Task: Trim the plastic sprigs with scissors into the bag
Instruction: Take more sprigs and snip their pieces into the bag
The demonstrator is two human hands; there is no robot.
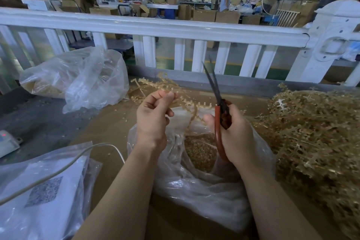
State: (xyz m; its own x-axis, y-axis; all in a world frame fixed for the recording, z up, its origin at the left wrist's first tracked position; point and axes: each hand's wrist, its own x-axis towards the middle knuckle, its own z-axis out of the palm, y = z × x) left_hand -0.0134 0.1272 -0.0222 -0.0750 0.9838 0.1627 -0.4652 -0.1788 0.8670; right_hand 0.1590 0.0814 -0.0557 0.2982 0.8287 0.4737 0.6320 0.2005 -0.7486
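In the middle of the frame my left hand [153,117] pinches a tan plastic sprig [187,103] that arches over the open bag [194,187] below, where cut bits already lie. My right hand [231,134] grips the red-handled scissors [218,107], blades pointing up, slightly parted and clear of the sprig. The uncut pile [311,138] fills the right of the frame. The risk I see: if I cut while the sprig hangs past the bag's mouth, bits will scatter onto the cardboard [109,122]; blades closing too near my left fingertips could nick them.
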